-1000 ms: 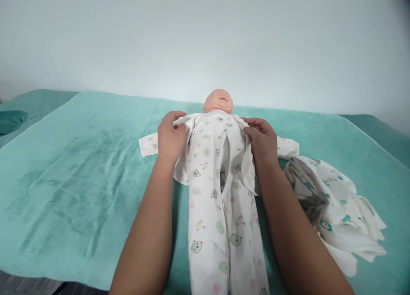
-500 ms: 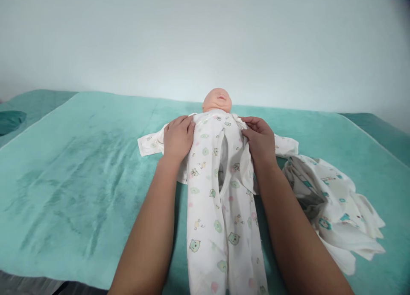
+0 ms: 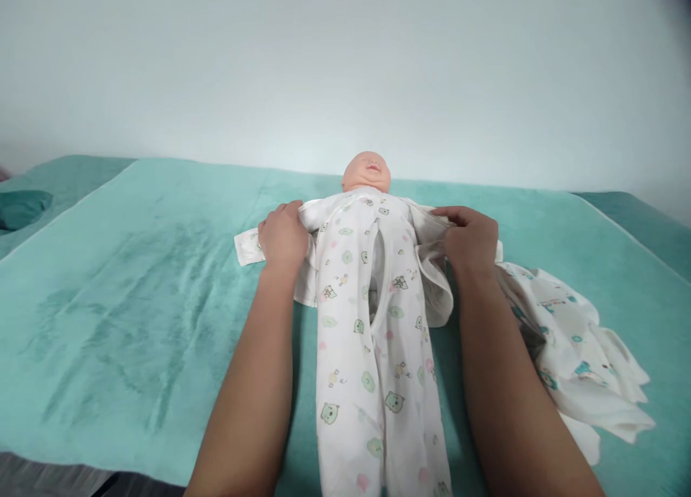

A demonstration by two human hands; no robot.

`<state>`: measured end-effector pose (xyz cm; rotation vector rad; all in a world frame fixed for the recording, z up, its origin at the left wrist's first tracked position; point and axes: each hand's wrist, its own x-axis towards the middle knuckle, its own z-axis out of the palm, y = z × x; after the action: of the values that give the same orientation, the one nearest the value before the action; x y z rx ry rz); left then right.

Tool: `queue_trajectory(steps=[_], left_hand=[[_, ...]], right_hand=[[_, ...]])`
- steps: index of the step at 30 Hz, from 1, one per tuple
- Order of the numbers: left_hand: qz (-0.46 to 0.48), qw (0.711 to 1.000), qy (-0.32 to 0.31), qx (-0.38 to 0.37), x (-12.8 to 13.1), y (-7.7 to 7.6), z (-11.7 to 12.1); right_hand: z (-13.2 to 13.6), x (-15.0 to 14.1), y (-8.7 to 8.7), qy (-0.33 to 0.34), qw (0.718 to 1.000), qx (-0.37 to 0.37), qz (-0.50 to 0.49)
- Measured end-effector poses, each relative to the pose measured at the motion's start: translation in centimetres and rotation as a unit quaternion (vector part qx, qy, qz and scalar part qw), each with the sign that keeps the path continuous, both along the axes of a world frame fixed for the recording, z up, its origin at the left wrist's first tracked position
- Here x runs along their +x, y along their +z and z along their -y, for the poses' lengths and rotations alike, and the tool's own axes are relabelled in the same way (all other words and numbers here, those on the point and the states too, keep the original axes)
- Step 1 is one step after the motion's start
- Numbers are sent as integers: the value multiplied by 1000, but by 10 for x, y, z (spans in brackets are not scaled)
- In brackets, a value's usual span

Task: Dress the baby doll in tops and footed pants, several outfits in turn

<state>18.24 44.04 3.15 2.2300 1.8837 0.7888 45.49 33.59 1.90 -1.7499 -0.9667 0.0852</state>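
Note:
A baby doll [image 3: 367,171] lies face up on the green cover, its head toward the wall. White split-crotch baby trousers [image 3: 350,324] with green bear prints lie over its front, reaching up near the neck. Beneath them a white baby top [image 3: 432,227] is spread open, its sleeves stretched to both sides. My left hand [image 3: 283,236] is closed on the top's edge by the left sleeve; its fingertips are partly hidden. On the other side my right hand [image 3: 471,239] pinches the right front panel of the top, whose lower part hangs in a fold.
A crumpled white cloth [image 3: 572,338] with blue prints lies to the right, beside my right forearm. The green cover [image 3: 134,288] spreads over the surface up to a pale wall [image 3: 345,72]. A darker green fabric item [image 3: 24,207] is at the far left.
Both hands have moved outward, away from the doll's chest. The top's front panels are pulled out to the sides, showing more of their plain inside. The trousers stay in place.

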Motion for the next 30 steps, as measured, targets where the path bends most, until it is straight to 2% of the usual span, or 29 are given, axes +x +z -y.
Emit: queue_trajectory(steps=[3,6,8,11,14,16,21,30], left_hand=[[15,1000,-7,-5,0,1,1],[20,1000,-6,-8,0,3,2],[20,1000,-7,-5,0,3,2],[20,1000,-6,-4,1,2,1],[17,1000,-9,-5,1,2,2],[16,1000,-11,-7,2,3,2],[23,1000,-19,-10,3,6,4],[23,1000,-16,-9,5,6,5]], right_hand=[[1,-3,5,-8,999,46,28],[4,-21,16,22,992,100,80],[8,-37,24,70,985,108,116],[13,-58,33,179,971,88,131],[14,-71,35,281,951,62,115],[12,-75,33,320,942,51,92],[7,-71,28,338,940,40,22],[7,-70,27,341,939,46,21]])
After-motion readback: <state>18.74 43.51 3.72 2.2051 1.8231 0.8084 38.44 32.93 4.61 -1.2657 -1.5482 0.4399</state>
